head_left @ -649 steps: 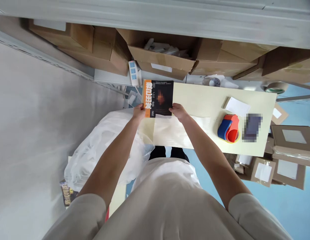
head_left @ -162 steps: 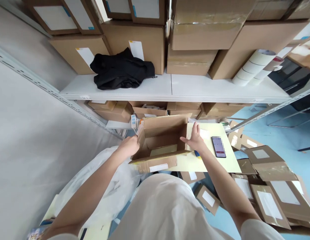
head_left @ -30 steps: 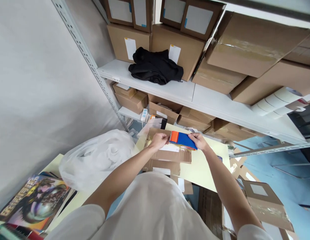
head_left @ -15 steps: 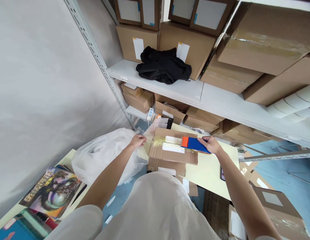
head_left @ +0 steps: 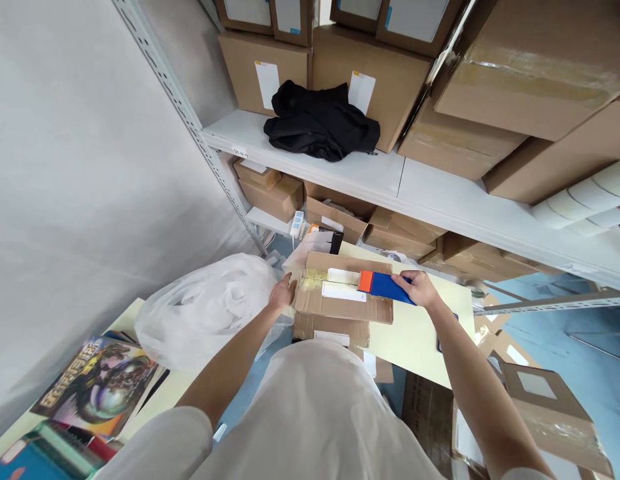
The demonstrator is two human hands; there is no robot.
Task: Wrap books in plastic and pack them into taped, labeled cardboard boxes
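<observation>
A closed brown cardboard box [head_left: 340, 308] with white labels lies on the pale yellow table, with shiny yellowish tape along its middle seam. My right hand [head_left: 417, 287] is wrapped round a blue tape dispenser [head_left: 387, 286] whose orange end [head_left: 365, 281] rests over the right half of the box. At the box's left end, my left hand [head_left: 283, 291] lies against the side with its fingers extended, partly turned from view. Under the near edge of this box, another cardboard box [head_left: 310, 327] shows.
A white plastic bag [head_left: 205, 307] bulges left of the boxes. Magazines [head_left: 105, 387] lie at lower left. Ahead stands a white shelf [head_left: 360, 177] with cartons and a black garment [head_left: 323, 123]. More cartons [head_left: 550, 400] stand at lower right.
My left hand has come down from a pinch on a clear strip of tape to the box's left end. My right hand still holds the dispenser in about the same place.
</observation>
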